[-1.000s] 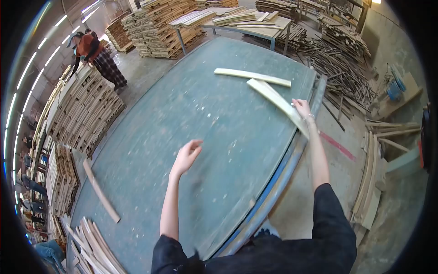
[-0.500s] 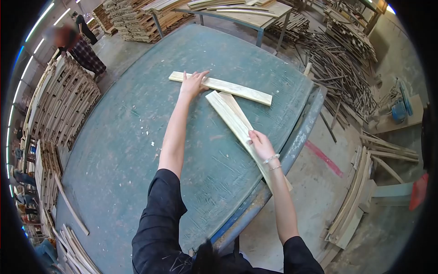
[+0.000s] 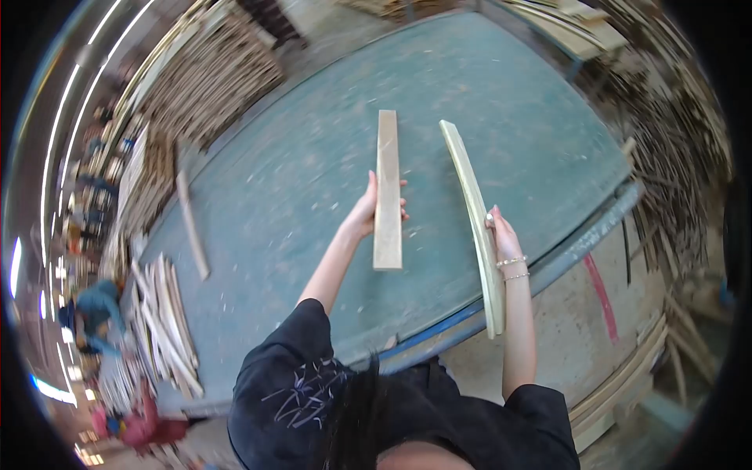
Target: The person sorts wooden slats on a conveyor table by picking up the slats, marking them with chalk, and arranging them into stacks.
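A flat, pale wooden strip (image 3: 388, 196) is held lengthwise over the green table (image 3: 313, 180) by my left hand (image 3: 366, 210), whose fingers wrap round it from beneath. To the right, my right hand (image 3: 501, 229) is closed on a longer, slightly curved wooden strip (image 3: 471, 192). That strip's near end reaches past the blue table edge. The two strips are apart from each other, roughly side by side.
Thin wooden strips (image 3: 166, 321) lie piled at the table's left end, with a single curved strip (image 3: 192, 227) beside them. Two people (image 3: 98, 313) (image 3: 145, 419) are at the lower left. Stacked wood (image 3: 211, 78) stands beyond; scrap sticks (image 3: 677, 149) lie at right.
My left hand has lifted its strip and turned it lengthwise. My right hand has raised the curved strip away from the other. The view has swung left.
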A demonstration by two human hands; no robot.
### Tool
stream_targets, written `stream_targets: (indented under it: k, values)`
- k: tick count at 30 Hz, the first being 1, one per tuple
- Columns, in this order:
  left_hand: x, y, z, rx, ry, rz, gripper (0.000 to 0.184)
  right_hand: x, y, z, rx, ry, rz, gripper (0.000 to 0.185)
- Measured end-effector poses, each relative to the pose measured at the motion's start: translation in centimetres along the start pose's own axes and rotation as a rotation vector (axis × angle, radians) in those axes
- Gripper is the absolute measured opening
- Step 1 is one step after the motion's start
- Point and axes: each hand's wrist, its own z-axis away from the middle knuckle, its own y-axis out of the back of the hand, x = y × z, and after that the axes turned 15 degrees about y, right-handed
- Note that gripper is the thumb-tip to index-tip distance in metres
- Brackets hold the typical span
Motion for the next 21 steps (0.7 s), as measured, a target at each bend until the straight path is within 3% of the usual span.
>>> stream_targets:
  k: [4, 6, 8, 9, 11, 12, 13, 15, 16, 21]
  values:
    - [-7.1, 2.8, 10.5, 0.280, -0.134, 0.008, 0.078, 2.3, -12.2, 4.5, -0.157, -0.183, -0.095, 0.035]
    - [-10.6, 4.6, 16.4, 0.363, -0.192, 0.017, 0.078, 6.6, -17.8, 7.5, -0.261, -0.159, -0.046, 0.036]
    - [-13.5, 7.3, 21.4, 0.129, -0.245, 0.321, 0.072, 10.2, -22.7, 11.2, -0.290, -0.125, 0.038, 0.037]
    - [-14.9, 8.7, 24.2, 0.144, -0.265, 0.327, 0.072, 10.7, -25.1, 13.4, -0.316, -0.127, 0.037, 0.037]
    - [-18.1, 11.3, 29.4, -0.106, -0.395, 0.648, 0.063, 11.4, -28.9, 18.1, -0.355, -0.360, 0.016, 0.037]
    - [-20.1, 13.3, 32.1, -0.171, -0.424, 0.791, 0.055, 11.9, -30.8, 20.5, -0.384, -0.371, 0.034, 0.037]
    - [-22.3, 15.4, 34.5, -0.159, -0.430, 0.800, 0.055, 16.4, -31.6, 21.1, -0.438, -0.196, 0.034, 0.038]
    - [-25.5, 19.0, 39.0, -0.591, -0.482, 1.095, 0.048, 14.4, -36.0, 27.0, -0.433, -0.359, 0.047, 0.039]
    - [-27.0, 20.5, 40.9, -0.644, -0.481, 1.141, 0.041, 19.1, -36.2, 26.6, -0.467, -0.171, 0.140, 0.039]
    - [-31.1, 25.1, 49.1, -0.717, -0.528, 0.967, 0.042, 19.8, -43.3, 33.4, -0.518, -0.016, 0.324, 0.039]
